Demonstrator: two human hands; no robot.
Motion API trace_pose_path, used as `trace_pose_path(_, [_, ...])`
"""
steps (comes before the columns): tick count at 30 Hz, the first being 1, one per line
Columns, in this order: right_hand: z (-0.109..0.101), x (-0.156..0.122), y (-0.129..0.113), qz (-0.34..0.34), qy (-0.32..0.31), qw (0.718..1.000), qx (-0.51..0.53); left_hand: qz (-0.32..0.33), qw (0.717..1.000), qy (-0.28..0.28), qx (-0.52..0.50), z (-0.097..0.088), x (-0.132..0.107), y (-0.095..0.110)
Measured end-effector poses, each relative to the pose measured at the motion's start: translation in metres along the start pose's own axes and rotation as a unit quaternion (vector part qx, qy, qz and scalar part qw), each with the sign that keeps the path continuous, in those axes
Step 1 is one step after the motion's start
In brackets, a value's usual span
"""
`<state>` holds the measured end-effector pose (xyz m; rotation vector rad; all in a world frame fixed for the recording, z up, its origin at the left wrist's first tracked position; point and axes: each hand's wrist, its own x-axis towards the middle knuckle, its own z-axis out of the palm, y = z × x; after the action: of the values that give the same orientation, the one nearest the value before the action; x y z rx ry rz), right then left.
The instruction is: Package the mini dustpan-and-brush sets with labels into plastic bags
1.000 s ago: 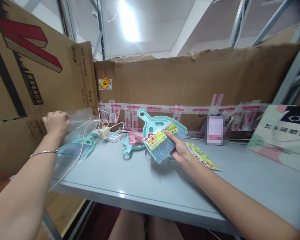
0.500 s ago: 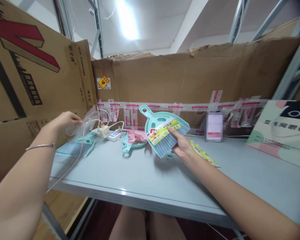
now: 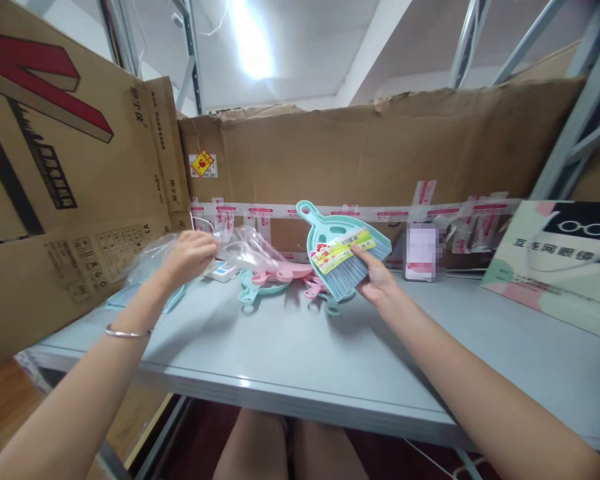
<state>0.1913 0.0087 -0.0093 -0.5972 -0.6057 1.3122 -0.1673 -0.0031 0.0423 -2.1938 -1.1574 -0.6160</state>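
My right hand point(image 3: 377, 277) is closed on a mint-green dustpan point(image 3: 350, 223) with a blue-bristled brush point(image 3: 349, 275) nested in it and a yellow-green label point(image 3: 340, 250) across both. My left hand point(image 3: 193, 253) is closed on a clear plastic bag point(image 3: 250, 250), which trails from it toward the dustpan. Between my hands, pink dustpans point(image 3: 290, 271) and a mint-green dustpan point(image 3: 260, 288) lie on the table. Another mint-green dustpan set point(image 3: 175, 298) lies under clear plastic to the left, partly hidden by my left arm.
A grey table point(image 3: 290, 353) spans the view. At the back stands a large cardboard sheet point(image 3: 300, 153), with a phone point(image 3: 421, 252) leaning there. A printed box point(image 3: 555, 267) stands right, a big carton point(image 3: 80, 167) left. A power strip point(image 3: 223, 271) lies behind my left hand.
My left hand has moved right, bringing the clear bag toward the middle. The dustpan in my right hand has shifted slightly right and up.
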Motion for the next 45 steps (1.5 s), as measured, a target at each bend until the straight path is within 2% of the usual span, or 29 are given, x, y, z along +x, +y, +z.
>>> trace_pose_path(3, [-0.005, 0.006, -0.002, 0.008, 0.008, 1.000, -0.004, 0.008, 0.995, -0.044, -0.093, 0.038, -0.007, 0.010])
trace_pose_path(6, [-0.006, 0.007, -0.001, 0.013, 0.010, 1.000, -0.008, -0.016, 0.983, -0.068, -0.169, 0.057, -0.012, 0.007])
trace_pose_path(8, [-0.004, 0.006, 0.000, 0.015, 0.014, 1.000, -0.010, -0.054, 0.969, -0.109, -0.216, 0.053, -0.017, 0.001])
trace_pose_path(12, [0.000, 0.001, -0.001, 0.022, 0.022, 0.999, -0.013, -0.164, 0.907, -0.238, -0.308, 0.021, -0.025, -0.004])
trace_pose_path(14, [0.001, 0.000, 0.000, 0.021, 0.014, 1.000, -0.017, -0.203, 0.892, -0.230, -0.331, 0.010, -0.019, 0.005])
trace_pose_path(16, [0.000, -0.001, 0.000, 0.019, 0.005, 1.000, -0.022, -0.218, 0.905, -0.187, -0.314, 0.010, -0.003, 0.020])
trace_pose_path(19, [-0.001, 0.000, 0.001, 0.018, -0.002, 0.999, -0.029, -0.166, 0.932, -0.162, -0.279, 0.030, 0.031, 0.041])
trace_pose_path(20, [-0.002, 0.001, 0.002, 0.017, -0.005, 0.999, -0.031, -0.141, 0.932, -0.181, -0.279, 0.039, 0.041, 0.045])
trace_pose_path(23, [-0.006, 0.004, 0.003, 0.022, -0.027, 0.999, -0.039, -0.099, 0.916, -0.288, -0.262, 0.062, 0.062, 0.048])
trace_pose_path(25, [-0.008, 0.006, 0.004, 0.029, -0.037, 0.998, -0.046, -0.082, 0.913, -0.337, -0.213, 0.069, 0.066, 0.045])
trace_pose_path(26, [-0.008, 0.006, 0.004, 0.030, -0.038, 0.998, -0.049, -0.067, 0.919, -0.344, -0.179, 0.070, 0.067, 0.045])
trace_pose_path(29, [-0.009, 0.006, 0.005, 0.036, -0.041, 0.997, -0.056, -0.014, 0.942, -0.325, -0.078, 0.064, 0.067, 0.047])
trace_pose_path(32, [-0.007, 0.003, 0.004, 0.054, -0.062, 0.994, -0.073, -0.009, 0.961, -0.276, 0.017, 0.045, 0.068, 0.058])
trace_pose_path(35, [-0.003, -0.002, 0.002, 0.058, -0.072, 0.992, -0.084, 0.006, 0.968, -0.227, 0.106, 0.023, 0.068, 0.074])
trace_pose_path(38, [0.001, -0.007, 0.000, 0.058, -0.065, 0.993, -0.085, 0.046, 0.968, -0.204, 0.141, 0.010, 0.068, 0.089])
trace_pose_path(41, [0.003, -0.011, 0.002, 0.055, -0.047, 0.992, -0.105, 0.068, 0.968, -0.191, 0.145, 0.011, 0.068, 0.098])
trace_pose_path(45, [0.002, -0.012, 0.006, 0.052, -0.037, 0.988, -0.144, 0.037, 0.983, -0.116, 0.139, 0.027, 0.068, 0.100])
